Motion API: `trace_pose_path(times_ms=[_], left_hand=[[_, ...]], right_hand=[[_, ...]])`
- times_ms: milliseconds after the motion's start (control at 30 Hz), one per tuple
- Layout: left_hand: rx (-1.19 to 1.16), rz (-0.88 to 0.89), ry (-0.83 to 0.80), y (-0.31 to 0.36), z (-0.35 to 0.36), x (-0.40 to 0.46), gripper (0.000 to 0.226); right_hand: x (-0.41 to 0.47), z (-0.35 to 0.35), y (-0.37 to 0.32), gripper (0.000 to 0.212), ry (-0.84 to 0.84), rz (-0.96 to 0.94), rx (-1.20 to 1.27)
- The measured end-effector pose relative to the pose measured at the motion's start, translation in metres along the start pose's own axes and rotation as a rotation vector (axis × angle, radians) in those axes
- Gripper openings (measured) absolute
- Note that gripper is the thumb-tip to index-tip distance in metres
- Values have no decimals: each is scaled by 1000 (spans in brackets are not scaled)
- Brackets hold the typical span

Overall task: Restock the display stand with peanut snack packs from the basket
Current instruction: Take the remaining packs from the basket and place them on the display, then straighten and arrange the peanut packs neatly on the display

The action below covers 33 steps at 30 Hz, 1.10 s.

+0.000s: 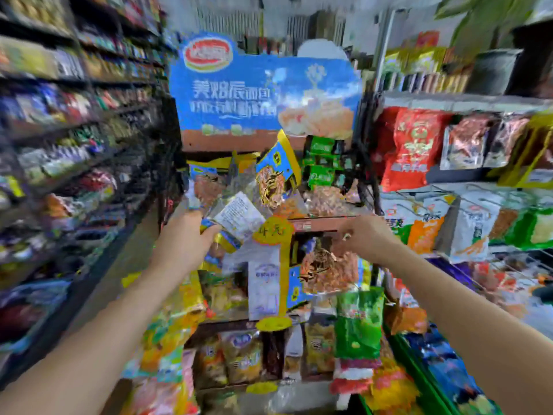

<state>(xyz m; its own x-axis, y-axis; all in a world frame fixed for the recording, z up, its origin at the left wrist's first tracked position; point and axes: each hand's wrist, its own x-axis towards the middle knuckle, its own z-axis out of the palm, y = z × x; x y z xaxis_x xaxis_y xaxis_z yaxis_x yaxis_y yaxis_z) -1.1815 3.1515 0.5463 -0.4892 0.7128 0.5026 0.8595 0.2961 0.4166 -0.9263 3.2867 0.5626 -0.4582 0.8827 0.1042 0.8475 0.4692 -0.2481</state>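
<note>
Left hand (182, 235) grips peanut packs (236, 218) at display stand (321, 224) top tier; right hand (363, 235) near shelf edge, fingers curled, probably holding nothing — too blurry, can't tell.

- A blue-and-yellow peanut snack pack (276, 172) is standing tilted on the display stand (323, 223) top shelf, at 12 o'clock.
- Another pack (236, 218), back label showing, is lying tilted at 10 o'clock.

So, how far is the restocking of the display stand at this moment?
Partly done, it seems. The top tier of the display stand already holds peanut packs. In hand: the left hand holds a pack at that tier, and the right hand is at the shelf edge, though its grip is blurred. What is left cannot be judged: the basket is not visible.
</note>
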Motion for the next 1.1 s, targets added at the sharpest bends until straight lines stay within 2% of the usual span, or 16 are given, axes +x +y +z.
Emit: trace_pose_path(times_ms=[100,200,367,433,500,633,700,767,800,833,900,967,1033,1100], left_hand=[[-32,-59,15,-39,-14,24,32],[-111,-107,52,-62,-20,45,27],[-327,-243,116,-93,-13,82,32],[-452,-290,126,-97,-8,93,29],[-561,-339,129,-95,-3,100,30],[-650,-418,121,-99,9,117,42],[-657,-461,127,-105,17,124,45],[-658,-519,144,-107,25,127,49],[-665,-532,134,-108,29,129,49],[-665,-535,109,-109,33,130,48],[-681,-523,42,-110,39,134,38],[-702,-478,-27,-104,42,137,17],[-720,-424,-93,-97,46,143,5],[-750,-369,-164,-92,41,150,8]], right_hand=[[23,4,-41,11,114,25,55],[61,8,-59,29,198,-21,306],[124,28,-89,37,264,241,837],[152,44,-102,34,242,280,1016],[176,62,-117,35,190,279,1037],[219,90,-149,34,27,207,974],[239,95,-164,35,43,140,838],[248,90,-175,48,121,48,725],[249,87,-179,50,151,-33,756],[249,83,-181,49,92,-91,888],[247,76,-185,50,-201,-102,1251],[243,76,-188,45,-373,-118,1352],[242,75,-191,23,-331,-93,1355],[240,66,-192,21,-234,-48,1363]])
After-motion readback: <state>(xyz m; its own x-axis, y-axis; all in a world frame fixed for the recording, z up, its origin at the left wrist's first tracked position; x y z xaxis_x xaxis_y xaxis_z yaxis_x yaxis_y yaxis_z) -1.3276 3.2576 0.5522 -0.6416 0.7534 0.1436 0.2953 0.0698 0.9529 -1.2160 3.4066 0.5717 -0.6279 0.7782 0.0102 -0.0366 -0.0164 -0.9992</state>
